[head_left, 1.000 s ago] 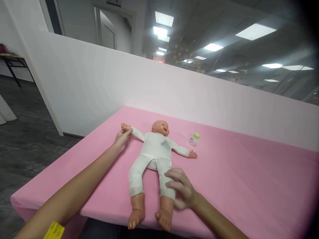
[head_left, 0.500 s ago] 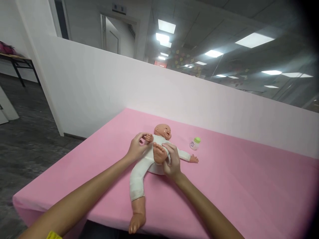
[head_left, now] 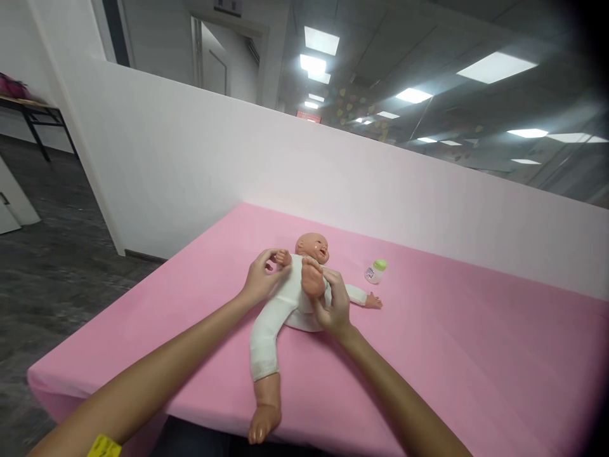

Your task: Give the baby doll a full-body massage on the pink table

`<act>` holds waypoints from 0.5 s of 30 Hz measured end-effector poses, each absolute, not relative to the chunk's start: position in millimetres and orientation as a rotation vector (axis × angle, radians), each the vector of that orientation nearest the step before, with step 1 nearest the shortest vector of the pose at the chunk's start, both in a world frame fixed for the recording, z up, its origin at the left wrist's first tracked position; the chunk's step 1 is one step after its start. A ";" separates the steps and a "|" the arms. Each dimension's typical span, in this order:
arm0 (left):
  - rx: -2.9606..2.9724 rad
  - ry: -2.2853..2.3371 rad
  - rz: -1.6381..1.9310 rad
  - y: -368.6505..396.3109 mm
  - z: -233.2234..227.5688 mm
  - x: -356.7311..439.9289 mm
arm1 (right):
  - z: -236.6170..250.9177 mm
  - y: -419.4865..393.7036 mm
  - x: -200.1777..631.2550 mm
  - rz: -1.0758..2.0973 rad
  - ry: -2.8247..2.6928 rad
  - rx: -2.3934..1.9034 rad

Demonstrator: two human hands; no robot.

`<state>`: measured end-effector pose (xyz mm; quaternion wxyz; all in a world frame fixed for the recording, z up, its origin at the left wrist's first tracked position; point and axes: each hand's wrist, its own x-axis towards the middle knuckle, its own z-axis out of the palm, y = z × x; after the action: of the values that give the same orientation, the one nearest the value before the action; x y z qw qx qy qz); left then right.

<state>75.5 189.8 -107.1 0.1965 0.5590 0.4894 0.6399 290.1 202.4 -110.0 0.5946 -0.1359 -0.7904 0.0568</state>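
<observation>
A baby doll (head_left: 291, 295) with a white cloth body lies on its back on a pink-covered table (head_left: 438, 355), its head toward the wall. My left hand (head_left: 261, 276) is closed round the doll's arm at its small hand (head_left: 283, 257). With my right hand (head_left: 335, 304) I grip the raised leg near the ankle, so that the sole of the foot (head_left: 313, 278) faces me. The other leg (head_left: 265, 381) stretches toward the near table edge. The doll's other arm (head_left: 364, 298) lies out to the right.
A small bottle with a green cap (head_left: 375, 271) stands right of the doll. Behind the table runs a low white wall (head_left: 380, 184) with glass above it. At the far left are a dark-legged table (head_left: 42, 120) and a grey floor (head_left: 85, 203).
The raised foot has moved up and slightly right, toward the doll's chest, with my right hand. My left hand keeps its hold on the doll's arm. The view has shifted slightly.
</observation>
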 end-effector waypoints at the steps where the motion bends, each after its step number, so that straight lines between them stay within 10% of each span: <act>1: 1.521 1.382 1.809 193.3 -107.3 69.6 | -111.9 199.9 297.3 0.129 -1.842 -0.280; 15: 0.648 1.598 1.840 232.9 -130.7 5.8 | -154.1 142.6 382.8 -0.164 -2.293 0.083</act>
<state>5.8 232.9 -130.7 0.3049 0.2448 0.6034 0.6950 382.8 142.6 -154.1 0.4081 0.0328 -0.9100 -0.0650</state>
